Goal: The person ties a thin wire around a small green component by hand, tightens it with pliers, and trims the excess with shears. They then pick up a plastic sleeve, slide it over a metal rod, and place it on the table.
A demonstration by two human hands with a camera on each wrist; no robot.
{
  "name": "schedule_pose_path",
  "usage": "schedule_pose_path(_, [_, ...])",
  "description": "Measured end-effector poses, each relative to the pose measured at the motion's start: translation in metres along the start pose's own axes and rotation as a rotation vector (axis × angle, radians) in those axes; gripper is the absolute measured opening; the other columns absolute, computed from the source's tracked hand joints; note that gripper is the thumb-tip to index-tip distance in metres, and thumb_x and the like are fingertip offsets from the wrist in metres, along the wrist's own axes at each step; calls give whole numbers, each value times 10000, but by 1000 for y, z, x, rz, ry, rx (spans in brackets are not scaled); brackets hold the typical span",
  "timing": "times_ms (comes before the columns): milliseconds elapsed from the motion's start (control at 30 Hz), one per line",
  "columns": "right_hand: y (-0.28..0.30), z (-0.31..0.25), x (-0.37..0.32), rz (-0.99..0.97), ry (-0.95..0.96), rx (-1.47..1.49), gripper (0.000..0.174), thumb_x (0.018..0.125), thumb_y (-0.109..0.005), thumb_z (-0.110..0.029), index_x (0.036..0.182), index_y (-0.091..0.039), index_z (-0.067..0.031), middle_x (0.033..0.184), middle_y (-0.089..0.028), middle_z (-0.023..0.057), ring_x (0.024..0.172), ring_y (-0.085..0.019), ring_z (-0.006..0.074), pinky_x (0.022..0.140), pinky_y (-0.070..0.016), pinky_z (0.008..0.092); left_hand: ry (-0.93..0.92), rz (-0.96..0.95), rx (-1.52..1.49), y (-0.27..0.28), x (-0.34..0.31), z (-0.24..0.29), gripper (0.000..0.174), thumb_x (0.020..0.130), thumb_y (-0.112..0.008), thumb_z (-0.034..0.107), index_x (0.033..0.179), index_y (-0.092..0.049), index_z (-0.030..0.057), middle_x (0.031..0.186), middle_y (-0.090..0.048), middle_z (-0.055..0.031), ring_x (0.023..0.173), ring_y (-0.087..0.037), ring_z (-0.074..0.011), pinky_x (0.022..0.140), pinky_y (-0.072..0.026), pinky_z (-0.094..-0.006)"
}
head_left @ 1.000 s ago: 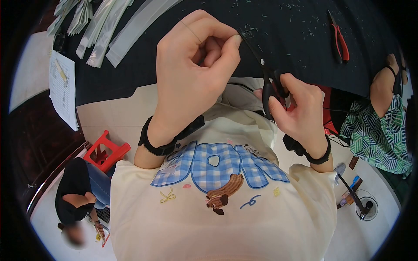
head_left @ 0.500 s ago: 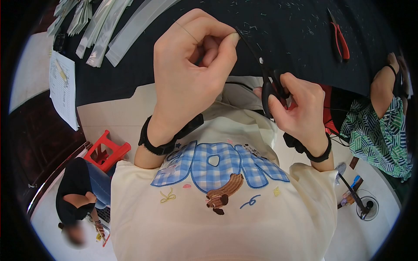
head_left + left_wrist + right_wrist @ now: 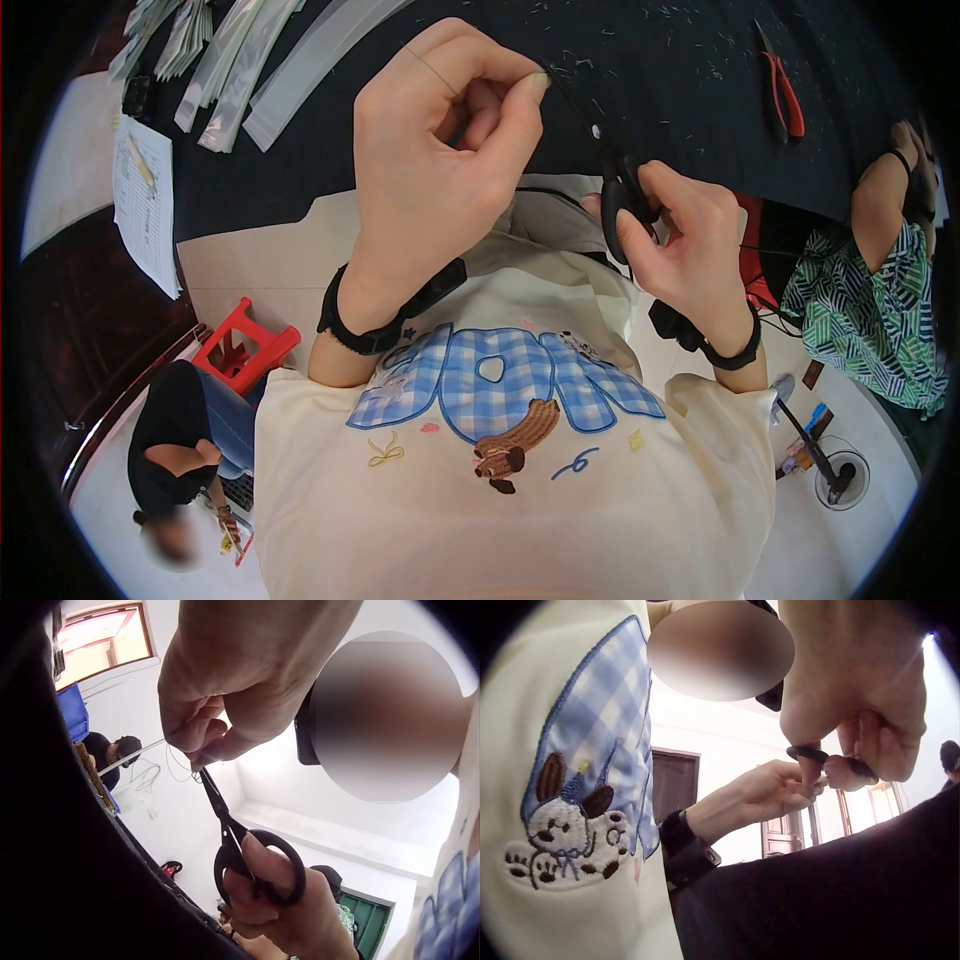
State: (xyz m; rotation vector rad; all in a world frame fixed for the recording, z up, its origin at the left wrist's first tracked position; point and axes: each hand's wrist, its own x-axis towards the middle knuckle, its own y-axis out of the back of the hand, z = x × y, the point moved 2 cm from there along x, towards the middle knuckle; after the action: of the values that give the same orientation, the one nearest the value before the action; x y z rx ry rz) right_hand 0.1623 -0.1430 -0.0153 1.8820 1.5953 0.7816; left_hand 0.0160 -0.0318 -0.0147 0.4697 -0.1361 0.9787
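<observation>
Between thumb and forefinger, my left hand [image 3: 440, 150] pinches a fine strand, which the left wrist view shows as thin loops [image 3: 178, 766] at the fingertips. A thin line also crosses the back of that hand. My right hand [image 3: 695, 240] holds black-handled scissors [image 3: 217, 806], with thumb and fingers in the handle rings. The blades point up at the left fingertips, and their tips are right at the pinched strand. The two blades lie nearly together. In the right wrist view the right fingers hide most of the scissors, leaving part of a black ring [image 3: 807, 754] showing.
Red-handled pliers [image 3: 785, 95] lie on the black cloth [image 3: 680, 130], at right, among small clippings. Clear plastic strips [image 3: 320, 70] and a paper sheet [image 3: 145, 205] are at left. A red stool [image 3: 250, 345] and other people are nearby.
The scissors' handles have drawn closer together and the blades have narrowed. My left hand has shifted slightly left, still pinching the strand.
</observation>
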Motion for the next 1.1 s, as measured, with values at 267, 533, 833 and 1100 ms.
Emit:
schedule_pose_path(267, [-6,7,0,-37,-109,336,240,667,-672,-96,574,-467,-12,459,-457,44,376,-348,100,372,-261,245,28,9,-5,-5,-1,-2,44,790,-569,-74,824,-588,-54,775,-520,-12,604,-455,-16,508,-317,-143])
schedule_pose_path(533, [-11,7,-10,11,-15,195,206,678,-675,-85,658,-482,-14,495,-424,-3,429,-325,37,404,-230,197,188,66,-140,-1,-1,-1,57,808,-609,52,836,-622,5,663,-526,40,578,-434,-3,491,-291,-137])
schedule_pose_path(833, [-16,5,-6,30,-31,21,263,694,-695,-165,679,-493,3,541,-478,80,430,-480,195,403,-348,282,267,63,-190,-2,-2,2,65,801,-619,63,832,-628,7,649,-516,45,545,-397,-1,462,-268,-151])
schedule_pose_path(1100, [-16,7,-5,53,0,-10,253,699,-689,-163,707,-507,13,542,-486,82,421,-482,187,392,-354,274,245,96,-214,-3,1,3,53,782,-605,25,768,-601,-26,564,-506,31,502,-404,7,439,-287,-153])
